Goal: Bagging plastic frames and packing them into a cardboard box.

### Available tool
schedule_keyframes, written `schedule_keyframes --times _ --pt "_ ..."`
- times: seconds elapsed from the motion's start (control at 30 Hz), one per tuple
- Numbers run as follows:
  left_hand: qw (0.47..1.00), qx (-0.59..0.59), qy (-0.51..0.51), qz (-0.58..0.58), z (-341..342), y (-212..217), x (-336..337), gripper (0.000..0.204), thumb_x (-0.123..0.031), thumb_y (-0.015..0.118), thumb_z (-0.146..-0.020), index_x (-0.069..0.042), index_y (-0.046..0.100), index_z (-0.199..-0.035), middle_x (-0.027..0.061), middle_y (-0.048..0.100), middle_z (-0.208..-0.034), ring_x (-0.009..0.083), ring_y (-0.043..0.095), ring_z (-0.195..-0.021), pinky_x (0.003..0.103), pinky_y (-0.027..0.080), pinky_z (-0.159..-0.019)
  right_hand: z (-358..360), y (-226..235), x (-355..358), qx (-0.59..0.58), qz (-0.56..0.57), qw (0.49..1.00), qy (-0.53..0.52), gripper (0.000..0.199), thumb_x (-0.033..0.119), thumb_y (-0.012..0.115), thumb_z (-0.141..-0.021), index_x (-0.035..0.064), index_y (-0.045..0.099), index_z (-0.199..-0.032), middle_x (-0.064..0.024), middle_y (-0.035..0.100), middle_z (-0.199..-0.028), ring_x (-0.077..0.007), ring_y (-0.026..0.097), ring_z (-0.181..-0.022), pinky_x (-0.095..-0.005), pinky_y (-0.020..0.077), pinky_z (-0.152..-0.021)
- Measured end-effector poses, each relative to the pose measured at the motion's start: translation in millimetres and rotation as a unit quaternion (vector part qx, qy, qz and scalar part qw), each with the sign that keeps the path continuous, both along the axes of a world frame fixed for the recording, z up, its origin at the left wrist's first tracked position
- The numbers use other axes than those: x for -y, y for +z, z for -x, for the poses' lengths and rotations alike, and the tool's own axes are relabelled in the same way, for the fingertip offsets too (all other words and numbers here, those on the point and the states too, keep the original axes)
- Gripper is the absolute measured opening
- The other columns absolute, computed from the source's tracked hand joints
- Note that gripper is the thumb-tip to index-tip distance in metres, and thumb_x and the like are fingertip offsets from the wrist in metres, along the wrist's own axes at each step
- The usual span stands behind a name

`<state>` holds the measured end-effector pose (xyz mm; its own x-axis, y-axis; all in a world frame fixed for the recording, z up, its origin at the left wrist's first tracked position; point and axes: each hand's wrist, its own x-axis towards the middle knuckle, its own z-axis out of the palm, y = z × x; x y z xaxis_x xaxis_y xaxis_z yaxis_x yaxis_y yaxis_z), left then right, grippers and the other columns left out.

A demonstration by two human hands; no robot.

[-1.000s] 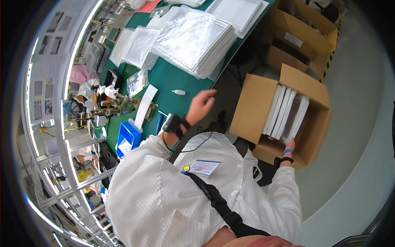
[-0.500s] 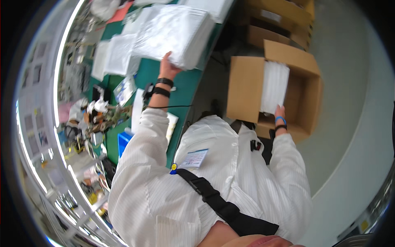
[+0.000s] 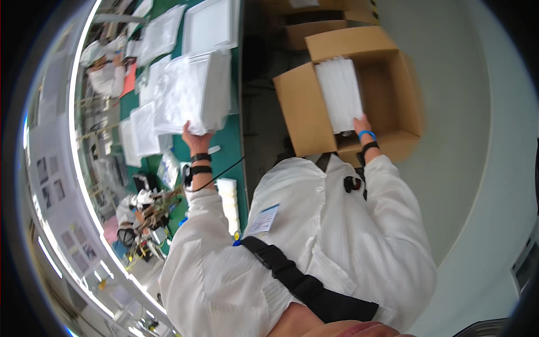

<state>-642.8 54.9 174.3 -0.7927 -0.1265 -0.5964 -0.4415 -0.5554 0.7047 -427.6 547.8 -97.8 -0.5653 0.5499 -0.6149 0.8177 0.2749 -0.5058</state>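
My left hand [image 3: 196, 139] is closed on the near edge of a tall stack of white, plastic-wrapped flat pieces [image 3: 193, 92] on the green table [image 3: 229, 146]. Its thumb lies over the top edge, while the other fingers are partly hidden. On my right, an open cardboard box [image 3: 391, 90] holds another bundle of white flat sheets [image 3: 339, 95], standing along the box's left side. My right hand [image 3: 362, 126] grips the near right corner of that bundle; some of its fingertips are out of sight.
More flat white pieces in clear plastic [image 3: 145, 132] lie left of the table stack, with a white framed panel [image 3: 210, 25] beyond. A white foam strip [image 3: 228, 205] sits near the table edge. Other cartons [image 3: 314, 33] stand behind the box. A co-worker [image 3: 106, 73] is at the far left.
The view has shifted, so the box appears further left and higher, and the table stack further left and lower. Both hands stay on the same bundles.
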Motion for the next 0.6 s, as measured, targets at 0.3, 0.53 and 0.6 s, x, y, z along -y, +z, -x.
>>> schedule_keyframes --times 0.3,0.53,0.6 --pt "0.998 0.027 0.017 -0.048 32 2 13 0.058 -0.026 0.058 -0.073 -0.005 0.044 -0.125 0.0161 0.047 -0.124 0.0386 0.045 -0.114 0.061 0.032 -0.094 -1 -5 -3 -0.025 0.002 0.998 0.055 0.067 0.032 0.054 -0.079 0.0053 0.036 -0.138 -0.0264 0.058 -0.12 -0.0436 0.054 -0.11 -0.0459 0.0429 -0.094" --pt "0.96 0.202 0.079 0.176 45 13 14 0.024 -0.012 0.059 -0.079 -0.004 0.053 -0.101 0.0096 0.058 -0.099 0.0282 0.057 -0.093 0.052 0.043 -0.085 -3 -18 -14 -0.007 0.018 0.998 0.065 0.069 0.032 0.054 -0.078 0.0024 0.036 -0.139 -0.0274 0.053 -0.126 -0.0428 0.052 -0.114 -0.0442 0.0419 -0.097" --pt "0.957 0.202 0.073 0.195 47 11 11 0.026 -0.011 0.059 -0.079 -0.004 0.052 -0.103 0.0097 0.057 -0.097 0.0289 0.056 -0.092 0.052 0.042 -0.086 -4 -17 -16 0.013 0.032 0.999 0.039 0.069 0.032 0.054 -0.078 0.0003 0.038 -0.137 -0.0267 0.051 -0.128 -0.0427 0.051 -0.115 -0.0436 0.0415 -0.098"
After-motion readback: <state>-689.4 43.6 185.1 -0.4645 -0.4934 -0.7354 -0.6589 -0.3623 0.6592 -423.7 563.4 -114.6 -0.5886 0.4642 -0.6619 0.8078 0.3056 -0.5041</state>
